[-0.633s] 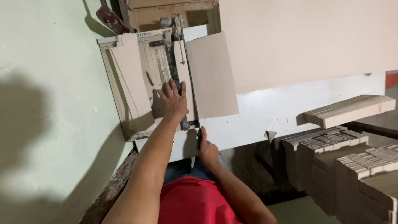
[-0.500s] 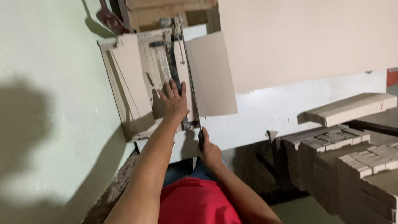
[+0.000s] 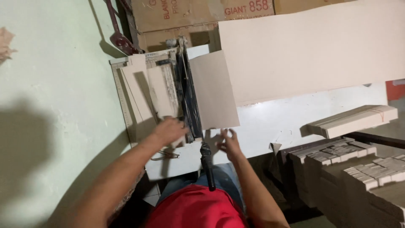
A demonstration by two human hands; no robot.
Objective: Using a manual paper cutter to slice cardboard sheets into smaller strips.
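1. Currently, the left hand (image 3: 168,130) rests flat, fingers spread, on the white rectangular base of the paper cutter (image 3: 126,101), beside a narrow beige card strip (image 3: 162,95).
2. The right hand (image 3: 228,143) hovers with fingers loosely apart, holding nothing, just below the near edge of the beige card sheet (image 3: 213,90).
3. The black lever blade arm (image 3: 190,101) appears lowered; its black handle (image 3: 208,166) stands free between the hands.
4. Progress: stacked cut beige strips (image 3: 358,120) lie well apart on the right; the sheet overhanging the blade looks not yet removed.
5. Clearance: the pale green wall (image 3: 55,84) closes the left; the white tabletop (image 3: 270,122) offers room rightward.
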